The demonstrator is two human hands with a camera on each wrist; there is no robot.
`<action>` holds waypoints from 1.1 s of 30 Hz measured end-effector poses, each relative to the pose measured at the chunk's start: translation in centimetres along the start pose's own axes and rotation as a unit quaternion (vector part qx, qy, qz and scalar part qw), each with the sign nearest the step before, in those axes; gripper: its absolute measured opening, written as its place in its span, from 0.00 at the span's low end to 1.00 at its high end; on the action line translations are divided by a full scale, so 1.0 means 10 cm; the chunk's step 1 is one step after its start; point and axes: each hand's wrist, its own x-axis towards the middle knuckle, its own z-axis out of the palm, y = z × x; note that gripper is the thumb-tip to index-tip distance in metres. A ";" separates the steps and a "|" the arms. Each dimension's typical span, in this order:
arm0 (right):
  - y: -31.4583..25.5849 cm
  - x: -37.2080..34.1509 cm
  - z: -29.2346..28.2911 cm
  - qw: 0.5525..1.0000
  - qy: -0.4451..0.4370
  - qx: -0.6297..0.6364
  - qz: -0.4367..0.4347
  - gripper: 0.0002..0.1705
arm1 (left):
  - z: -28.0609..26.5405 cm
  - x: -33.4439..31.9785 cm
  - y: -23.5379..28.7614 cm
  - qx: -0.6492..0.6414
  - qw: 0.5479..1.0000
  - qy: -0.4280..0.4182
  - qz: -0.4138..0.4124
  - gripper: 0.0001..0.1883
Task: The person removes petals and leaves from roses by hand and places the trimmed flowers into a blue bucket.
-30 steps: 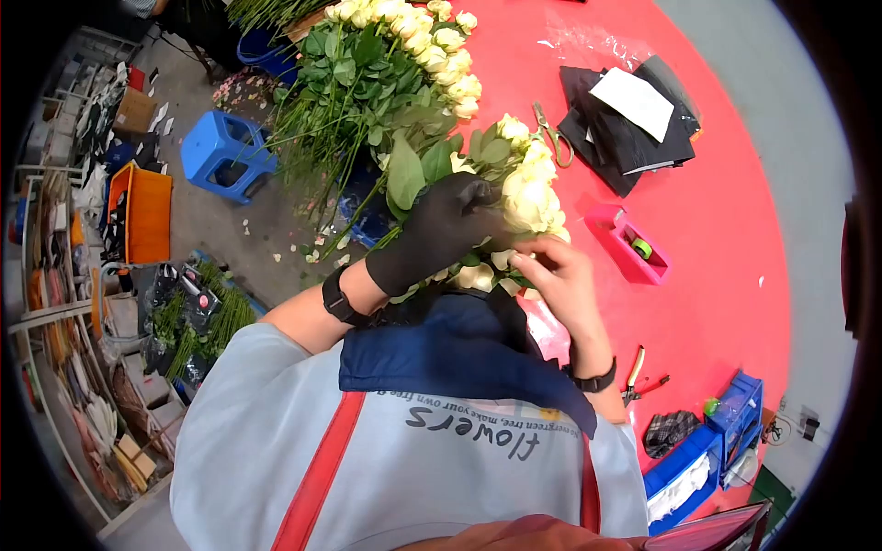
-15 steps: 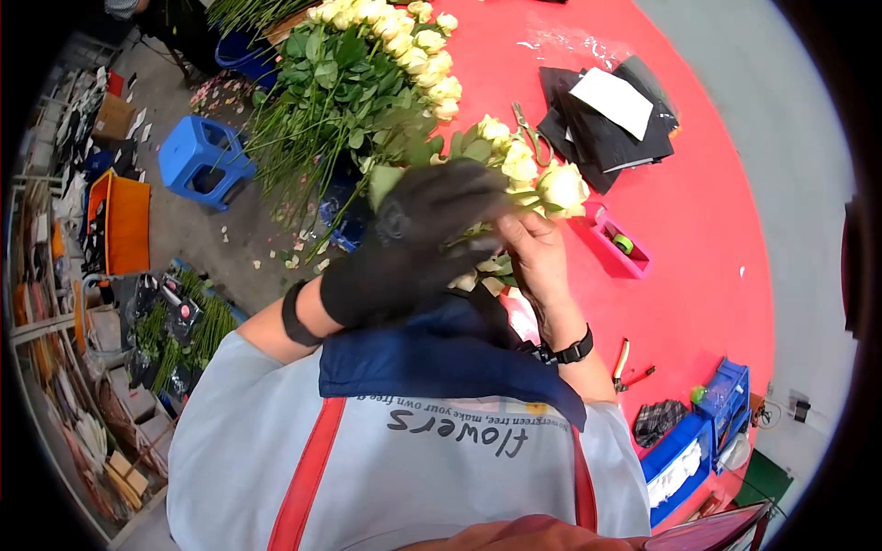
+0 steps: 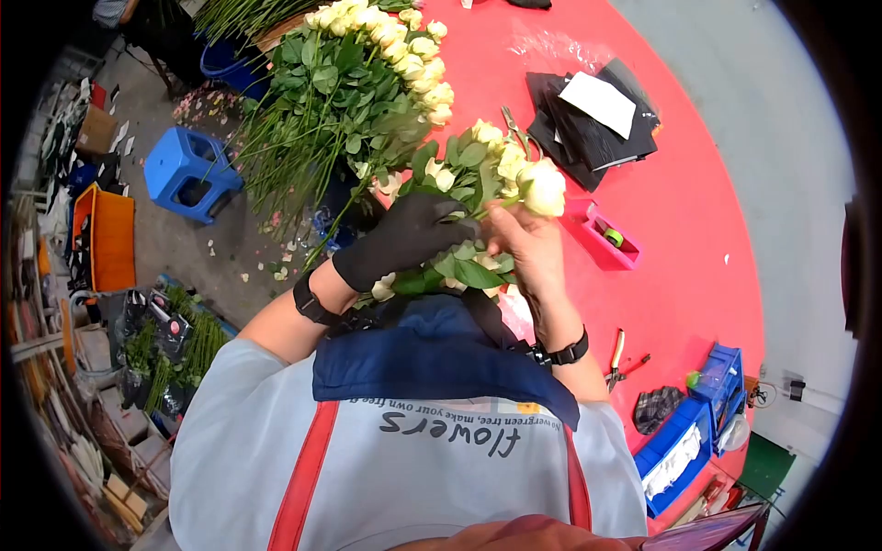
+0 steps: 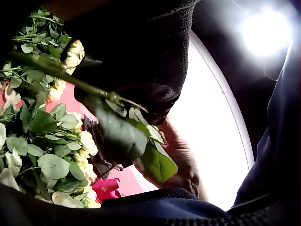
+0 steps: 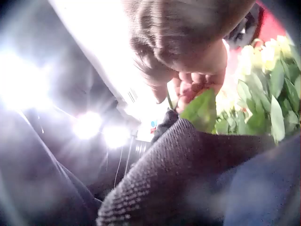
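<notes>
A cream rose [image 3: 544, 188] is held up before the person's chest, its bloom pointing to the right. The bare right hand [image 3: 533, 250] pinches its stem below the bloom, thumb against fingers in the right wrist view. On the left, the black-gloved left hand [image 3: 412, 237] curls round the same rose's stem and leaves, close to the right fingers. The left wrist view shows the green stem [image 4: 89, 86] crossing the glove, with a broad leaf [image 4: 160, 162] hanging before the right hand. More cream roses [image 3: 485, 133] lie just beyond both hands.
A large pile of leafy roses [image 3: 354, 101] covers the far left of the red table [image 3: 680, 239]. Scissors [image 3: 516, 129], black sheets [image 3: 560, 151], a pink tape dispenser [image 3: 608, 241], pliers [image 3: 617, 358] and blue bins [image 3: 675, 459] lie rightward. A blue stool [image 3: 188, 170] stands on the floor.
The right hand has brought one rose out past the other blooms, its head now apart from them. The gloved hand swept over the stem in a blur, then drew back left and lower.
</notes>
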 end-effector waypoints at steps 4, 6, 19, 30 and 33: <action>-0.15 -0.14 -0.07 0.966 0.105 -0.197 -0.132 0.10 | -0.11 -0.19 0.16 0.043 0.994 0.100 -0.007 0.18; -0.25 -0.19 -0.04 0.957 0.126 -0.179 -0.189 0.10 | -0.12 -0.29 0.04 0.012 0.988 0.155 0.025 0.18; -0.14 -0.26 0.78 0.852 0.131 -0.339 -0.377 0.09 | -0.51 -1.00 -0.03 0.139 0.951 0.265 0.085 0.17; -0.04 -0.34 1.28 0.767 0.032 -0.407 -0.496 0.10 | -0.84 -1.50 -0.16 -0.020 0.972 0.222 -0.069 0.15; -0.02 -0.33 1.34 0.777 0.009 -0.405 -0.482 0.10 | -0.96 -1.64 -0.15 -0.068 0.964 0.233 -0.111 0.15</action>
